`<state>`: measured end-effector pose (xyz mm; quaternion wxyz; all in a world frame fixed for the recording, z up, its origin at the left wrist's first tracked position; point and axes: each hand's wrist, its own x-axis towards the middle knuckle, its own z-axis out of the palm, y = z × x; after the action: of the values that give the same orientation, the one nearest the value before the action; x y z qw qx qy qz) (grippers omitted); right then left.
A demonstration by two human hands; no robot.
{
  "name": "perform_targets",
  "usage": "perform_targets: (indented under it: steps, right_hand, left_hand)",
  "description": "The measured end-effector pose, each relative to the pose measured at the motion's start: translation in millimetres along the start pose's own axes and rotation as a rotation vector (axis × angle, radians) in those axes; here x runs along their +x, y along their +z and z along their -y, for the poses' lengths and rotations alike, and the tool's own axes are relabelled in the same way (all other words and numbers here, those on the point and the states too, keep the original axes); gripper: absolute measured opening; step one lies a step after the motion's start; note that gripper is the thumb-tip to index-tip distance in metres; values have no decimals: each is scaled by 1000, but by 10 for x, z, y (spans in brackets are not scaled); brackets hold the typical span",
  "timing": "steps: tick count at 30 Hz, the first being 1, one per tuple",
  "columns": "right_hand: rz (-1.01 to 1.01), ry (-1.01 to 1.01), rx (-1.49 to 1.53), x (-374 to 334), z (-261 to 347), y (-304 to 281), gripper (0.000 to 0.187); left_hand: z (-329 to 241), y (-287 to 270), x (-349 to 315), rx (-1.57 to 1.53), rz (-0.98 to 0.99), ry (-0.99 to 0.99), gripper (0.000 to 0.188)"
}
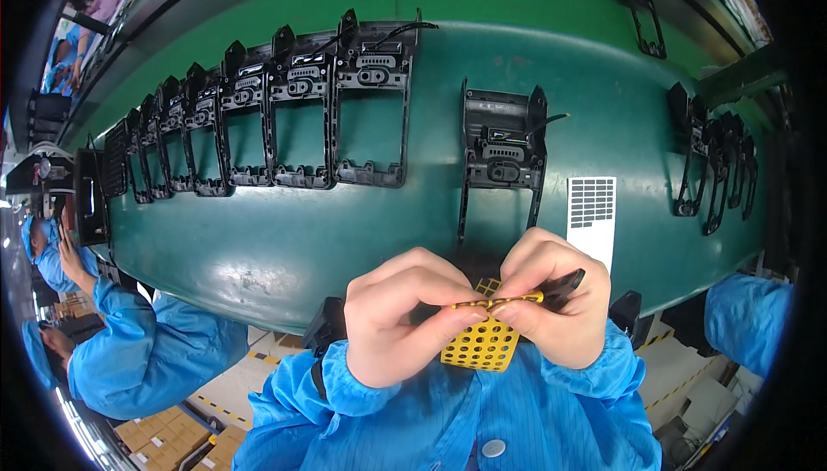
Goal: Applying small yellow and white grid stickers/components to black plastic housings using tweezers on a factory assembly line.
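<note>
My left hand (pixel 398 316) and my right hand (pixel 560 299) are close together in front of my chest, at the table's near edge. Both pinch a bent yellow sheet (pixel 479 349) between thumb and fingertips. Rows of round holes or dark dots cover its lower part, and the upper part shows a grid of squares. Out of my right hand sticks a slim black piece (pixel 564 285), whose kind I cannot make out. Beyond my hands a black plastic frame (pixel 504 157) with a short cable lies on the green table. Fingers hide part of the sheet's fold.
Several similar black frames (pixel 370 101) stand in a row at the left, and more (pixel 689 157) lie at the right. A white sheet with black labels (pixel 592 204) lies beside my right hand. Co-workers in blue sit at the left (pixel 155 342) and right (pixel 748 320).
</note>
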<state>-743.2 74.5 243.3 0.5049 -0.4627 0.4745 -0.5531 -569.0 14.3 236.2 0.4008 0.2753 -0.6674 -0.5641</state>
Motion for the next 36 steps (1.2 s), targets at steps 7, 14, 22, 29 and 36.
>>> perform_targets:
  steps: [7, 14, 22, 29, 36]
  right_hand:
    - [24, 34, -50, 15, 38, 3, 11]
    - [35, 53, -15, 2, 8, -12, 10]
    - [26, 63, 33, 13, -51, -15, 11]
    - [-31, 79, 70, -10, -81, -25, 15]
    - [-136, 186, 188, -25, -112, 60, 9]
  left_hand:
    - [6, 3, 2, 15, 7, -27, 13]
    - [40, -23, -5, -108, 26, -90, 12]
    - [73, -44, -17, -288, 36, -221, 10]
    - [96, -95, -40, -279, -13, -219, 11]
    - [65, 17, 18, -109, 36, -321, 11]
